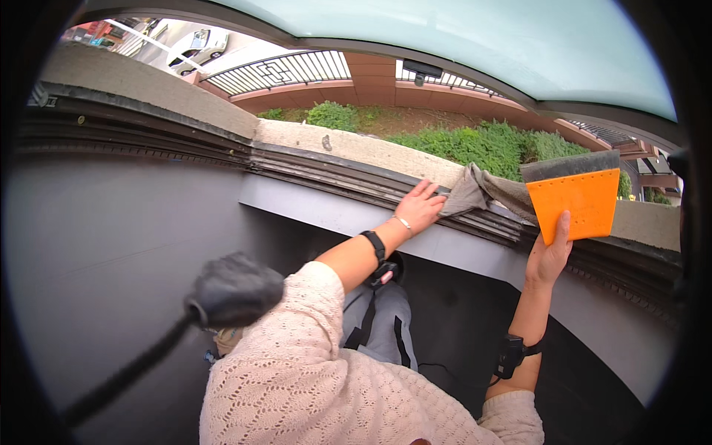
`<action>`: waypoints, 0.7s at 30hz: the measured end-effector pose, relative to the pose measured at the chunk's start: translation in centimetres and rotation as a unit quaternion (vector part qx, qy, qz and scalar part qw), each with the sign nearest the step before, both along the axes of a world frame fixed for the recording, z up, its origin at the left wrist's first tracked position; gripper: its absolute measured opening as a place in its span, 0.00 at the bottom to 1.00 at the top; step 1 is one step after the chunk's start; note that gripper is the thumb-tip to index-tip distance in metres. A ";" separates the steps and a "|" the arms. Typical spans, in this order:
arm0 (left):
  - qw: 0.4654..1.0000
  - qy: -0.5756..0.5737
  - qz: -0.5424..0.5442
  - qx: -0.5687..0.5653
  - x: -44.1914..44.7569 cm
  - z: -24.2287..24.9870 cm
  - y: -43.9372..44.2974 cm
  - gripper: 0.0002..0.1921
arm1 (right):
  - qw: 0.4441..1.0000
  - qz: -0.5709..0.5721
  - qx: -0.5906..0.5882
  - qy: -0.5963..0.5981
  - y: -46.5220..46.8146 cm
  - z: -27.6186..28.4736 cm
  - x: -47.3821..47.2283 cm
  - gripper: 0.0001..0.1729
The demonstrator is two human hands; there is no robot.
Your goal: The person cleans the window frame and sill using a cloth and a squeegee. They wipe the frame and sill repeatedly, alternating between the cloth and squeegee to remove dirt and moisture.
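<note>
My left hand (420, 207) lies palm-down over the dark metal window track (356, 181), its fingers partly spread. The fingertips are right beside the edge of a crumpled grey-brown cloth (468, 194); whether they press on it cannot be made out. Draped along the track and the sill, the cloth runs right until the scraper hides its end. On the right, my right hand (548, 258) grips an orange plastic scraper (575, 200), thumb on its face. Its black rubber blade (570, 165) points up and outward.
Beyond the stone sill (356, 139) are green shrubs (478, 146), a railing (289, 69) and a parked white car (198, 49). A framed glass pane (473, 39) spans the top. A blurred black padded object (233, 289) on a stalk hangs at left.
</note>
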State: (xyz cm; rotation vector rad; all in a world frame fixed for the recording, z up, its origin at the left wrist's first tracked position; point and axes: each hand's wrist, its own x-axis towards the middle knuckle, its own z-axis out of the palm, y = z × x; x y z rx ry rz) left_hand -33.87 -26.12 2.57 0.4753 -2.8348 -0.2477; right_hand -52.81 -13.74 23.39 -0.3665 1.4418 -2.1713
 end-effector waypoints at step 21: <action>0.777 -0.495 0.377 -0.095 27.9 4.2 -22.2 0.23 | 0.961 0.161 -0.051 -0.219 -12.7 -5.0 15.6 0.23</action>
